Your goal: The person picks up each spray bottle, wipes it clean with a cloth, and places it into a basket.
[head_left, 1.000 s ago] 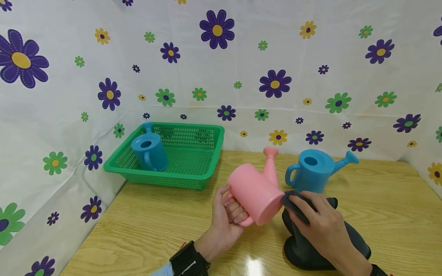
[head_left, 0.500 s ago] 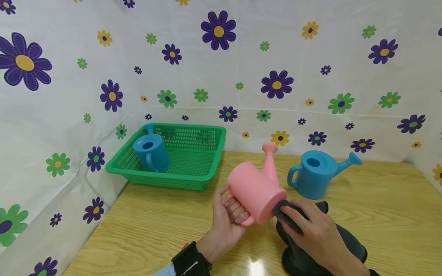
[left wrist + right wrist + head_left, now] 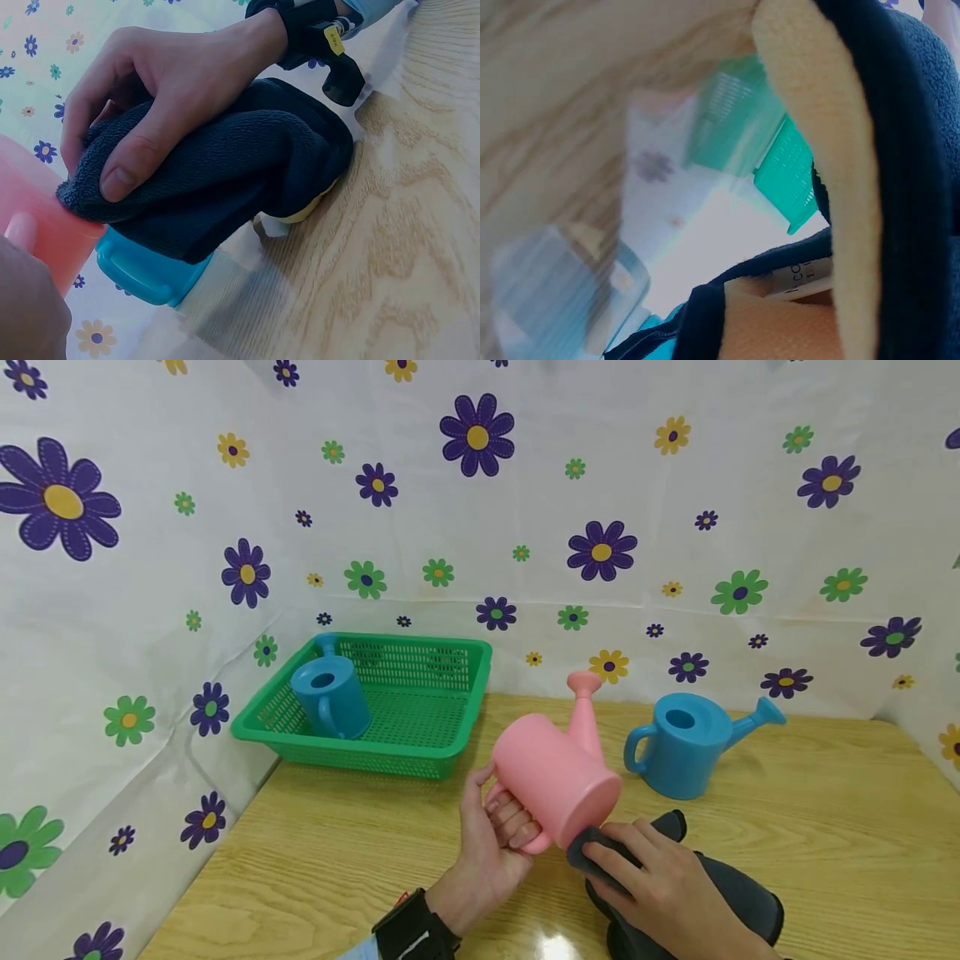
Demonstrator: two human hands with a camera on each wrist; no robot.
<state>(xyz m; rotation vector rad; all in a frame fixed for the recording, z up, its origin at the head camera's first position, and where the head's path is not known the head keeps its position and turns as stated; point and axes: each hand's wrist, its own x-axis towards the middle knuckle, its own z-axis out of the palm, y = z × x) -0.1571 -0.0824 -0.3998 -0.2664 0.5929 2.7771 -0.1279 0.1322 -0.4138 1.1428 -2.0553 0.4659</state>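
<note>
My left hand point(image 3: 491, 839) grips the handle of a pink watering can point(image 3: 551, 777), which is tilted above the table with its spout pointing up and its base turned to the right. With fingers and thumb, my right hand point(image 3: 660, 885) pinches a dark grey cloth point(image 3: 738, 897) against the lower edge of the can's base. The rest of the cloth hangs down to the table. In the left wrist view the bunched cloth point(image 3: 217, 172) touches the pink can point(image 3: 45, 225). A yellow-orange underside of the cloth point(image 3: 817, 90) fills much of the right wrist view.
A green plastic basket point(image 3: 450, 743) stands at the back left of the wooden table point(image 3: 360, 843), holding a blue watering can point(image 3: 337, 697). Another blue watering can point(image 3: 682, 756) stands upright behind my right hand. A flower-patterned sheet point(image 3: 525, 485) hangs behind the table.
My right hand has moved left and down with the cloth, from the right edge of the can's base to its lower edge. The pink can and left hand have stayed nearly still.
</note>
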